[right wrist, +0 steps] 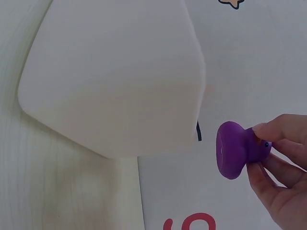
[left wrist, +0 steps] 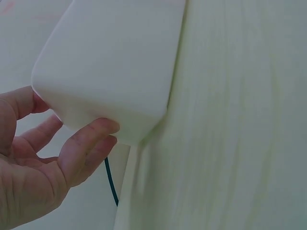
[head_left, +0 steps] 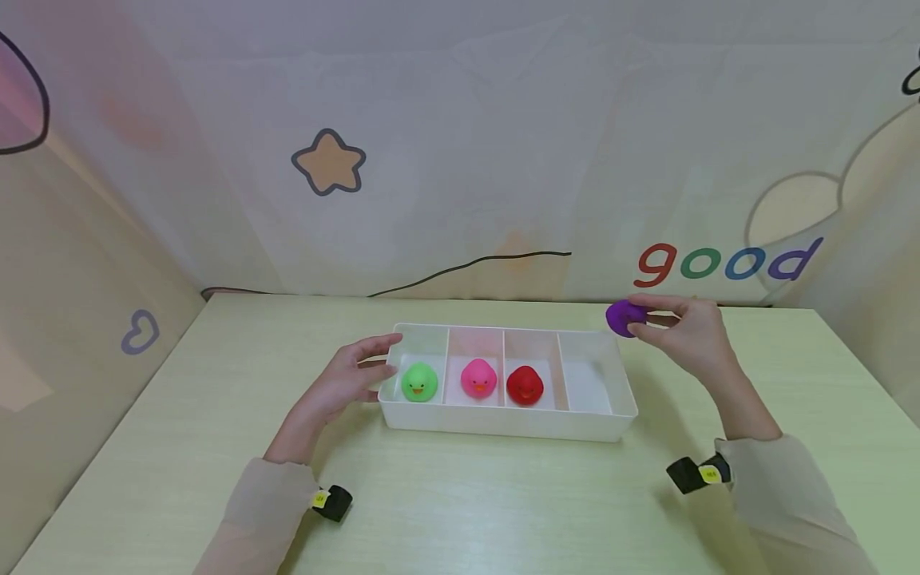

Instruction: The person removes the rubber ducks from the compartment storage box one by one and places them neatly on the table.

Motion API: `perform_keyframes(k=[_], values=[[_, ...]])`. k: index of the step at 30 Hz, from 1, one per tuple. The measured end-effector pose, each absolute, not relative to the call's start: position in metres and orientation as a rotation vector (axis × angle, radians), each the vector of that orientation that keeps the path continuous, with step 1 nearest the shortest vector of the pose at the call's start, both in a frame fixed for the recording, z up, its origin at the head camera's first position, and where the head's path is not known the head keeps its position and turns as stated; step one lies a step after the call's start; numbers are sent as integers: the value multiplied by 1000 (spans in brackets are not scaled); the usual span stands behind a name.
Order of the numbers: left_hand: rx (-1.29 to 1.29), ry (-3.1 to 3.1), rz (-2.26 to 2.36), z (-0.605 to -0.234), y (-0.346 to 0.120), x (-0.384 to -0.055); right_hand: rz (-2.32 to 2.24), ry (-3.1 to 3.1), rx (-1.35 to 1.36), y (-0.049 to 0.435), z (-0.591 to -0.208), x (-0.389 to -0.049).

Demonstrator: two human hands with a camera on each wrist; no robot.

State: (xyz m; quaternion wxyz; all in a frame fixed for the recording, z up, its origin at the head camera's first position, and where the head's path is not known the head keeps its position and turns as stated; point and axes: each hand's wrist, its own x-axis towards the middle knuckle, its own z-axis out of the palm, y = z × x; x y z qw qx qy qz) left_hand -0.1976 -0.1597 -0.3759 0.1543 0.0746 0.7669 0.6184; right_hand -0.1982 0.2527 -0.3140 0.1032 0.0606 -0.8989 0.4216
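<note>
- I see the right hand (head_left: 688, 334) pinching the purple duck (head_left: 622, 319), right of centre!
- Left hand (head_left: 352, 371): fingers spread, touching the white tray (head_left: 503, 423), lower centre.
- Green duck (head_left: 420, 382), pink duck (head_left: 478, 378), red duck (head_left: 525, 386) inside.

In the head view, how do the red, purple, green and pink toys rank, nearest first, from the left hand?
From the left hand:
1. Green toy: left end of the white tray.
2. Pink toy: just right of green.
3. Red toy: right of pink.
4. Purple toy: pinched by the right hand, near the tray's far right corner.
</note>
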Motion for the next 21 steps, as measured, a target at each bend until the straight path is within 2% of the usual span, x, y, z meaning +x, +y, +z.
perform_keyframes(k=[21], values=[[136,2229,1787,-375,-156,-197,1347,-2711,-35,279,-342,-231]])
